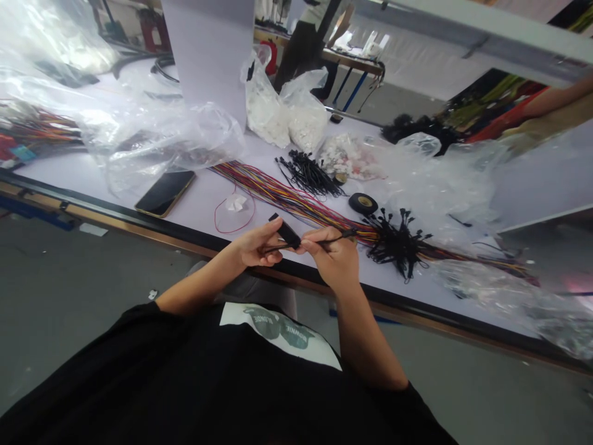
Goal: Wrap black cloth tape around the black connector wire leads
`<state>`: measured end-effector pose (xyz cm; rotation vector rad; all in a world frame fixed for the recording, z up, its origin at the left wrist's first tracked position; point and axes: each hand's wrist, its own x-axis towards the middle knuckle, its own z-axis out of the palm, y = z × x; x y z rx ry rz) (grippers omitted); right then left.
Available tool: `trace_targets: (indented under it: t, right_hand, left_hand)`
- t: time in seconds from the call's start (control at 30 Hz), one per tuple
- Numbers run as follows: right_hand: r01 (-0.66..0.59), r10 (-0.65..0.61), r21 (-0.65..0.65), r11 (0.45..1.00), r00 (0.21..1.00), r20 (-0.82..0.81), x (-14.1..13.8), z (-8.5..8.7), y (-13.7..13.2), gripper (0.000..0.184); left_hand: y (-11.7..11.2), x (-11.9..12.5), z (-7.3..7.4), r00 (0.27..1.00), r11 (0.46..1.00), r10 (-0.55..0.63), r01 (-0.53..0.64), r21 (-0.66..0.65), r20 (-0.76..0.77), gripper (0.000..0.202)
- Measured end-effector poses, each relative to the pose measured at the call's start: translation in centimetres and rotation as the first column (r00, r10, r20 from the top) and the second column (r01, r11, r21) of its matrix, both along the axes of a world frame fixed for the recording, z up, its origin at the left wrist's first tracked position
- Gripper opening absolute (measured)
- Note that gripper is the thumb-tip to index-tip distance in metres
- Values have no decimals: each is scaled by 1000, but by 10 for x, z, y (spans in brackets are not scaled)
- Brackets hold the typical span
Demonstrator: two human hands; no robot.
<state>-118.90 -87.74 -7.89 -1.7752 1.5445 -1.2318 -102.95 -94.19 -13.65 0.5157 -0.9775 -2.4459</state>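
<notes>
My left hand (256,246) is closed round a small black rectangular part (286,232) with a thin black wire trailing from it. My right hand (334,254) pinches the same black wire (340,237) close to the part, fingers pressed together. Both hands hover just above the table's front edge (185,235). Just right of my right hand lies a cluster of black connectors (398,242) on the end of a long bundle of multicoloured wires (287,196).
A phone (165,192) lies at the left, beside crumpled clear plastic bags (152,139). A loop of red wire with a white piece (235,207), a roll of black tape (362,203), black cable ties (308,173) and bags of white parts (287,114) lie further back. Another person's arm (556,99) shows at the far right.
</notes>
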Motion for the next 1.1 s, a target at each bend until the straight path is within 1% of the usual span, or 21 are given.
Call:
trace_targets:
  t: [0.07,0.13,0.2,0.23,0.27,0.3,0.33,0.37,0.4,0.43,0.5,0.57,0.6,0.67,0.8,0.87,0.9,0.93,0.97,1.03,1.1]
  right_hand:
    - [-12,12,3,1000,1000,2,-1,1,1,15]
    - [47,-47,16,999,999,15,-2,0,2,16]
    - [147,-147,23,989,989,23,-3,0,1,17]
    - [192,-192,19,981,981,22,-2,-1,1,17]
    - [225,-225,11,974,974,15,-2,-1,1,17]
    - [246,-246,1,969,969,5,-1,-2,1,16]
    - [253,-253,-5,968,968,-7,0,-1,2,16]
    - [251,-251,-13,968,968,-19,1,-1,2,16]
    - [245,-246,-20,969,969,-28,2,0,4,16]
    - [238,-239,-28,971,970,-34,4,2,5,17]
    - [226,-228,-56,973,972,-47,6,5,8,16]
    - [220,-224,-88,972,974,-44,8,7,10,15]
    - [218,-221,-90,972,975,-22,9,6,10,14]
    - [208,-202,-61,976,975,86,9,2,8,15]
    - [44,-70,88,995,947,314,9,-10,0,21]
    - [9,-44,118,993,953,300,8,-12,-2,24]
    - [33,-59,105,994,966,253,8,-13,-3,23]
    - [74,-86,69,995,978,189,8,-12,-3,20]
    - [116,-118,19,993,987,113,7,-10,-3,18]
    - [155,-158,-80,985,987,-28,6,-6,-3,14]
    - [104,-119,-132,986,987,-108,5,-2,-2,12]
  left_hand:
    - [3,0,2,998,997,55,-54,-54,18,46]
    - [7,1,7,988,980,154,-149,-135,29,44]
    - [14,4,11,956,914,291,-265,-309,42,46]
    - [17,6,13,927,838,372,-320,-443,35,51]
    - [21,9,14,895,726,447,-356,-588,11,58]
    - [24,13,16,866,594,498,-366,-716,-29,67]
    - [26,16,17,853,469,516,-354,-809,-75,77]
    - [27,18,18,861,379,497,-330,-864,-110,85]
    - [28,19,19,883,339,453,-299,-892,-124,88]
    - [28,19,20,908,346,403,-265,-900,-112,85]
    - [27,15,22,929,439,368,-212,-873,-40,65]
    - [26,7,23,900,527,434,-218,-822,39,42]
    - [26,3,23,875,543,480,-238,-805,66,34]
    - [25,-4,24,825,519,559,-270,-811,84,23]
    - [27,-10,23,744,376,667,-295,-879,35,12]
    - [30,-11,21,705,331,709,-337,-881,-3,11]
    - [31,-12,20,695,345,719,-367,-864,-8,11]
    - [33,-12,20,696,389,718,-407,-827,-4,11]
    - [33,-12,20,709,460,705,-450,-765,7,13]
    - [31,-9,21,778,649,628,-498,-576,34,30]
    - [23,-5,23,887,835,460,-413,-365,49,47]
